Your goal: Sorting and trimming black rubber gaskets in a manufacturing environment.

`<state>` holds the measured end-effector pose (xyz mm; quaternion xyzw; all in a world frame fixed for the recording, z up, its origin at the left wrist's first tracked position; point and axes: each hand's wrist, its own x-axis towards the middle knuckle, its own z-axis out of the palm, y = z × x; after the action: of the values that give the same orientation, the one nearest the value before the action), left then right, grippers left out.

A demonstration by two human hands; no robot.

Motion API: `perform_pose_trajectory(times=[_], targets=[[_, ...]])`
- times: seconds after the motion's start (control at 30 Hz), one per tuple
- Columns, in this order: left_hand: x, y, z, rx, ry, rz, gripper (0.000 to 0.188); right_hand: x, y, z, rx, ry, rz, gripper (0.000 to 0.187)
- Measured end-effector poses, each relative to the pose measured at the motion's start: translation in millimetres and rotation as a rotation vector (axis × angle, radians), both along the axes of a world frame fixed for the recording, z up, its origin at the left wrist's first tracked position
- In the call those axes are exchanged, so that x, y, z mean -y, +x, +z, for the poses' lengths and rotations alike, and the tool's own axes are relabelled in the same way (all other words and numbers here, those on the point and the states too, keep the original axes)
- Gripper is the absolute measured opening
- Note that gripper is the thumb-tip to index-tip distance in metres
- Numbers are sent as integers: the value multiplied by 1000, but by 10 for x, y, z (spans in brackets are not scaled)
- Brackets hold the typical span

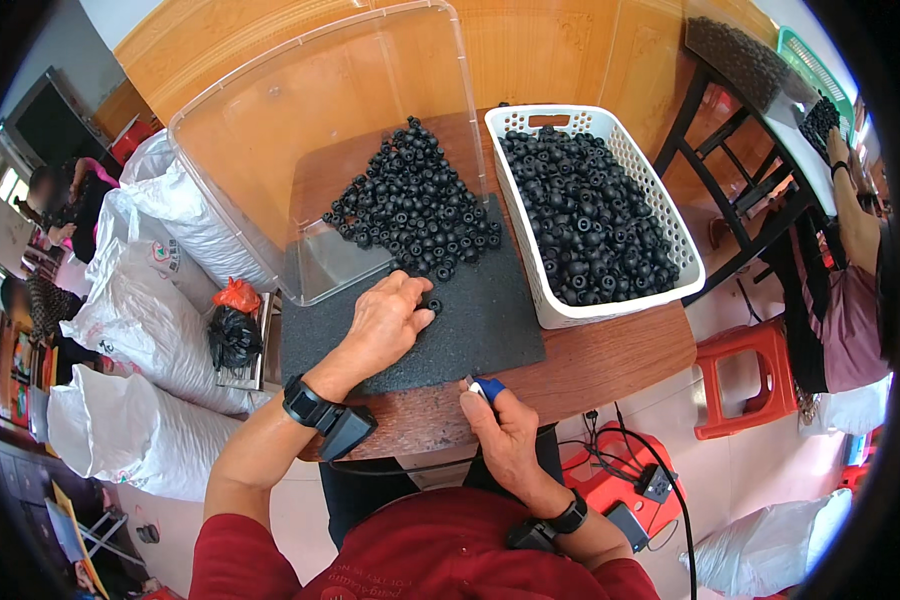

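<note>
My left hand (388, 315) is closed over a dark grey mat (490, 345), thumb and fingertips at a small round black part with a hole (433, 306). Just beyond them lies a heap of similar black parts (410, 205), spilling from a clear plastic bin (315, 285) tipped on its side. At the table's near edge my right hand (507, 440) grips a small blue and white hand tool (486, 388); its tip points toward the mat, and its exact kind is unclear.
Right of the mat, a white perforated basket (555, 315) is full of black parts. White sacks (135, 340) stand at left. A red stool (610, 490) with cables and a power strip (656, 484) is below; another red stool (750, 375) and a person's arm (850, 200) are at right.
</note>
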<state>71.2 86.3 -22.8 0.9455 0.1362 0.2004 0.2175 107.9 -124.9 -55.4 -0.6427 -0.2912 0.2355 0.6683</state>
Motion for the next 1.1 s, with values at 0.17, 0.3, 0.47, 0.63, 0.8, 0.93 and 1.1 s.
perform_pose_trajectory(times=[0.17, 0.3, 0.47, 0.63, 0.8, 0.93, 1.1], targets=[[69, 63, -72, 38, 90, 27, 23, -4, -14, 75, 15, 11, -16, 18], [92, 66, -118, 63, 157, 4, 25, 2, -14, 40, -9, 28, -1, 18], [105, 72, -81, 48, 90, -69, 27, 2, -16, 29, -15, 34, -1, 18], [123, 52, -38, 10, -89, -67, 29, 0, -15, 31, 20, 25, -11, 18], [162, -1, -43, -21, -210, -55, 27, 2, -19, 60, 33, 13, -7, 19], [215, -111, -47, 28, -207, -60, 26, 3, -24, 61, -5, 20, -3, 21], [327, -347, 17, 98, -936, -18, 23, 5, 5, 32, -112, 58, 6, 22]])
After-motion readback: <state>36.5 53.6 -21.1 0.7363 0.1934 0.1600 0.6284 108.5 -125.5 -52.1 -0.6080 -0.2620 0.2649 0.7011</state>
